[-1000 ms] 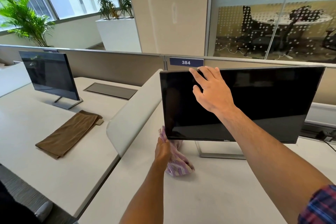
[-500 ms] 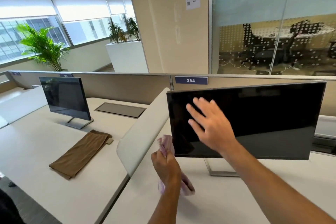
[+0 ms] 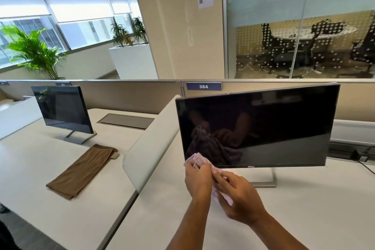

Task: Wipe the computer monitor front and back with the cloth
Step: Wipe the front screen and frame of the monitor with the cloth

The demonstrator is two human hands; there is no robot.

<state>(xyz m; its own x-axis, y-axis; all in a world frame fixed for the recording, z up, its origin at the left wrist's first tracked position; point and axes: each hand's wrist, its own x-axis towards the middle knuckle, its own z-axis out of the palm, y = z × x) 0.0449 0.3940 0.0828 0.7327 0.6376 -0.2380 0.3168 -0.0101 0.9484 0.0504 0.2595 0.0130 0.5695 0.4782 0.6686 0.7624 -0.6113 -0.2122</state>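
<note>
White desk spread out under you, with the computer monitor standing on its thin stand just beyond your hands, screen dark and facing you. You had the cloth bunched between both hands: your left hand was clenched around its upper part and your right hand was pinching the lower folds, low in front of the screen's bottom left corner. Whether the cloth touched the bezel could not be told. It looked soft and light, so it would crumple easily; gathering it into a flat pad in one palm would likely serve best. The monitor looked light and tippy on that stand, so steadying its top edge seemed wise before pressing.
</note>
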